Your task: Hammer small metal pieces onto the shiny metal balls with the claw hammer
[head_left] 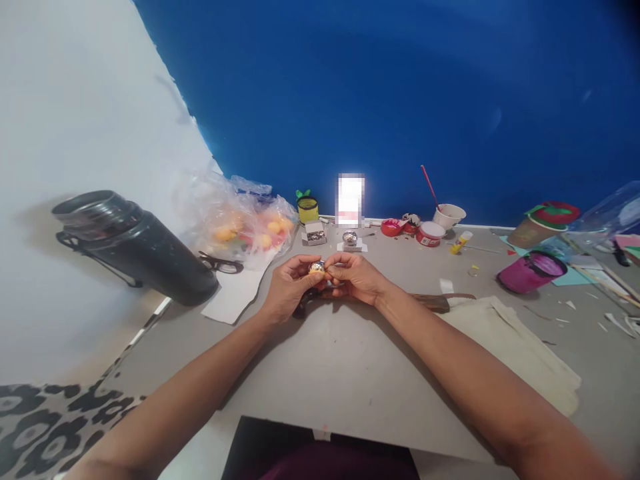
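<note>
Close in front of me, my left hand point(295, 283) grips a small ball point(317, 267) between thumb and fingers. Shiny silver studs cover its top, and yellow-orange shows below. The fingers of my right hand point(357, 275) are pinched together at the ball's right side; whatever they hold is too small to make out. Beneath both hands lies a hammer point(430, 303) with a wooden handle, its dark head partly hidden by my left hand. Just beyond, a small open box point(315, 235) contains silver pieces. Beside it, a silver-studded ball point(350, 237) rests on another small box point(353, 247).
A dark flask point(135, 247), glasses point(223, 263) and a plastic bag of orange balls point(250, 223) are at left. Red tubs point(431, 233), a white cup point(449, 215) and a glue stick point(461, 243) stand at the back. Rightward are a cloth point(510, 347) and a magenta cup point(525, 275).
</note>
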Tool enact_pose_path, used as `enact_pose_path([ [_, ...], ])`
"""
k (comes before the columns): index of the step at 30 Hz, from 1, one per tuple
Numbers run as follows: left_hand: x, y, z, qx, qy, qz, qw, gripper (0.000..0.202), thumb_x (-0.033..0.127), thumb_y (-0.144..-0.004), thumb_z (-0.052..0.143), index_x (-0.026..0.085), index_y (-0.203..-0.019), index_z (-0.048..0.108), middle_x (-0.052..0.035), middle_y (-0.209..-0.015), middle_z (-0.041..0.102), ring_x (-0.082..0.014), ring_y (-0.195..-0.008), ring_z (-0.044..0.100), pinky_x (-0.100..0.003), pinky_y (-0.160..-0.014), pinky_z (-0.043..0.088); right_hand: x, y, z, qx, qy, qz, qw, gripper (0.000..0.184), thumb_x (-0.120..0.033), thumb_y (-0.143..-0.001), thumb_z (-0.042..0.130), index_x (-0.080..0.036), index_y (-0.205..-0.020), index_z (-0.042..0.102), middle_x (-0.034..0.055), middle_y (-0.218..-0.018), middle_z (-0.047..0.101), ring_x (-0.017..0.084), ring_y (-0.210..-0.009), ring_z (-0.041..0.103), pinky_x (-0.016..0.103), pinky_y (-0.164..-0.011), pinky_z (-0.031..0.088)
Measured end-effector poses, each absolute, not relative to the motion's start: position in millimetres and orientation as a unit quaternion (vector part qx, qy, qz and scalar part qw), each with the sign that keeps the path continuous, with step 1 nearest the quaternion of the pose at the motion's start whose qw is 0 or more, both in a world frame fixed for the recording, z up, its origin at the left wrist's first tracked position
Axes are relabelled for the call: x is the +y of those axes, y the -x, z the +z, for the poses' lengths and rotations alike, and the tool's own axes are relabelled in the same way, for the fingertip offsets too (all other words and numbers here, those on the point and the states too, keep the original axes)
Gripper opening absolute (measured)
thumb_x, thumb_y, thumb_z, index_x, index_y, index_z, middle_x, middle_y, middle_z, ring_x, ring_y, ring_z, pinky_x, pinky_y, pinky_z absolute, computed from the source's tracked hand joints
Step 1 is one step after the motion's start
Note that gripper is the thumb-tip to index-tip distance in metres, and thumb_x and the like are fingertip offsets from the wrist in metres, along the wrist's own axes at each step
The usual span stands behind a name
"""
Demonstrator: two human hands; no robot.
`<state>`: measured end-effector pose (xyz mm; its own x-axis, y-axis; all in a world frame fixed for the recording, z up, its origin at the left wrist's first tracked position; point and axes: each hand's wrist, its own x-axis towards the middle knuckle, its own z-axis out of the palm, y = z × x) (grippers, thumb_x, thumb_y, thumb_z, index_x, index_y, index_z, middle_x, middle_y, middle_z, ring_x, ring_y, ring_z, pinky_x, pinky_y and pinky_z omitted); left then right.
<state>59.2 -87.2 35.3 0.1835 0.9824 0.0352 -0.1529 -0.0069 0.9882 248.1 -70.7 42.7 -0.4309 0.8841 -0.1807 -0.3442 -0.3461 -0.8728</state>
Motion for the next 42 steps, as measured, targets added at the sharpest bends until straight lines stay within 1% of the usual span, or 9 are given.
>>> enact_pose_path([
  [4, -87, -60, 35, 0.414, -0.504, 0.477, 0.588, 0.050, 0.039, -0.071, 0.090, 0.017, -0.111, 0.071, -0.0070, -0.086, 0.079, -0.0200, -0.074, 0.075, -0.036, -0.075, 0.061, -69, -254, 43, -0.437, 0.345, 0.731, 0.394, 0.046, -0.042, -0.055, 0.099, -0.018, -0.082, 0.070, -0.0012, -0.067, 0.068, 0.010, -0.057, 0.060, 0.019, -0.046, 0.053],
  [11, -86, -62, 36, 0.421, -0.488, 0.447, 0.621, 0.052, 0.036, -0.068, 0.092, 0.016, -0.111, 0.070, -0.0071, -0.082, 0.078, -0.0210, -0.071, 0.075, -0.028, -0.060, 0.055, -69, -261, 46, -0.482, 0.360, 0.699, 0.387, 0.038, -0.039, -0.061, 0.096, -0.018, -0.081, 0.072, -0.0015, -0.064, 0.067, 0.009, -0.056, 0.059, 0.017, -0.049, 0.053],
  [19, -88, -65, 37, 0.387, -0.481, 0.461, 0.638, 0.048, 0.032, -0.071, 0.092, 0.015, -0.109, 0.069, -0.0077, -0.087, 0.079, -0.0195, -0.075, 0.075, -0.033, -0.076, 0.059, -62, -267, 42, -0.468, 0.333, 0.728, 0.374, 0.041, -0.039, -0.063, 0.096, -0.017, -0.087, 0.072, -0.0012, -0.065, 0.068, 0.009, -0.056, 0.061, 0.017, -0.050, 0.053],
  [26, -90, -67, 39, 0.401, -0.476, 0.470, 0.626, 0.049, 0.033, -0.069, 0.093, 0.014, -0.108, 0.071, -0.0077, -0.085, 0.079, -0.0194, -0.074, 0.075, -0.034, -0.076, 0.059, -64, -266, 44, -0.474, 0.347, 0.717, 0.375, 0.043, -0.040, -0.061, 0.096, -0.017, -0.086, 0.070, -0.0011, -0.063, 0.068, 0.009, -0.055, 0.060, 0.018, -0.049, 0.051],
  [30, -87, -69, 41, 0.354, -0.443, 0.463, 0.681, 0.050, 0.031, -0.068, 0.093, 0.014, -0.109, 0.070, -0.0074, -0.083, 0.079, -0.0185, -0.075, 0.073, -0.035, -0.078, 0.059, -67, -267, 44, -0.481, 0.343, 0.707, 0.389, 0.048, -0.039, -0.062, 0.095, -0.018, -0.097, 0.069, 0.0002, -0.069, 0.071, 0.010, -0.055, 0.060, 0.019, -0.050, 0.049],
  [33, -85, -69, 45, 0.322, -0.423, 0.454, 0.715, 0.050, 0.031, -0.069, 0.093, 0.015, -0.110, 0.070, -0.0060, -0.081, 0.077, -0.0168, -0.072, 0.072, -0.033, -0.077, 0.059, -69, -267, 44, -0.495, 0.363, 0.672, 0.414, 0.049, -0.044, -0.067, 0.090, -0.020, -0.104, 0.067, 0.0005, -0.073, 0.072, 0.010, -0.056, 0.058, 0.021, -0.052, 0.048],
  [35, -84, -66, 48, 0.315, -0.409, 0.458, 0.724, 0.047, 0.031, -0.070, 0.092, 0.017, -0.109, 0.070, -0.0062, -0.086, 0.076, -0.0163, -0.074, 0.071, -0.032, -0.075, 0.058, -69, -267, 46, -0.535, 0.400, 0.610, 0.425, 0.040, -0.047, -0.074, 0.083, -0.020, -0.098, 0.067, 0.0001, -0.074, 0.070, 0.011, -0.056, 0.056, 0.024, -0.055, 0.047],
  [37, -82, -61, 51, 0.316, -0.395, 0.470, 0.723, 0.046, 0.030, -0.070, 0.092, 0.018, -0.108, 0.070, -0.0060, -0.094, 0.075, -0.0156, -0.076, 0.070, -0.030, -0.073, 0.057, -70, -267, 48, -0.621, 0.447, 0.512, 0.389, 0.031, -0.045, -0.077, 0.079, -0.020, -0.090, 0.067, 0.0008, -0.078, 0.070, 0.013, -0.063, 0.058, 0.026, -0.060, 0.045],
  [42, -73, -43, 56, 0.317, -0.419, 0.523, 0.671, 0.049, 0.024, -0.069, 0.092, 0.021, -0.112, 0.071, -0.0008, -0.091, 0.070, -0.0102, -0.070, 0.063, -0.024, -0.066, 0.052, -77, -265, 47, -0.807, 0.521, 0.241, 0.139, 0.025, -0.037, -0.075, 0.080, -0.021, -0.089, 0.069, 0.0033, -0.091, 0.070, 0.019, -0.080, 0.059, 0.027, -0.063, 0.033],
])
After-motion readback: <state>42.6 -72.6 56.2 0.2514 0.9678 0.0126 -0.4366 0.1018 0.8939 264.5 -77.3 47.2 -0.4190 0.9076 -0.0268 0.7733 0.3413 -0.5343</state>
